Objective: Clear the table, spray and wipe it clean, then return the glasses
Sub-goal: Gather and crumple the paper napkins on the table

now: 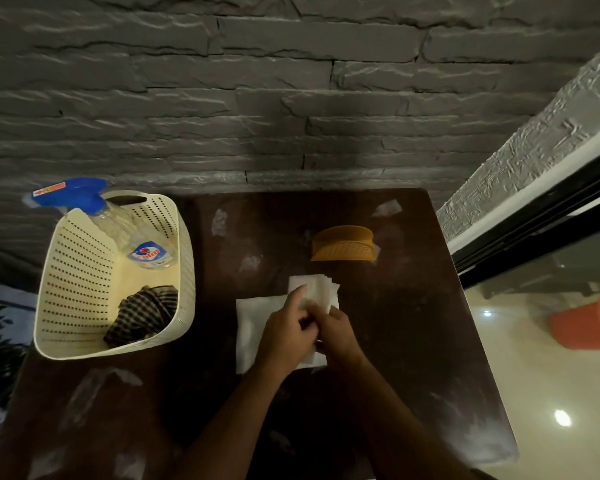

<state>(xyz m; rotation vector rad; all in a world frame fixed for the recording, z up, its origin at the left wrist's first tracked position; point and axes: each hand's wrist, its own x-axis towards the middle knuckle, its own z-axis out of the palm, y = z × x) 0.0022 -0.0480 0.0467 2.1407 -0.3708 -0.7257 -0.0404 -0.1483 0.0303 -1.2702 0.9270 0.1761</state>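
On the dark brown table (413, 341) lie white paper napkins (253, 323), one spread flat and a fanned stack beside it. My left hand (286, 332) and my right hand (336, 336) meet over the napkins, fingers curled and pinching them together. Behind them stands an empty orange napkin holder (343, 244). At the table's left a cream perforated basket (73, 278) holds a spray bottle (132, 237) with a blue trigger head and a checked cloth (142, 313). No glasses are in view.
A dark stone wall runs close behind the table. To the right a glossy floor shows an orange bucket (586, 322) beside a glass door frame. Pale smudges and reflections mark the tabletop.
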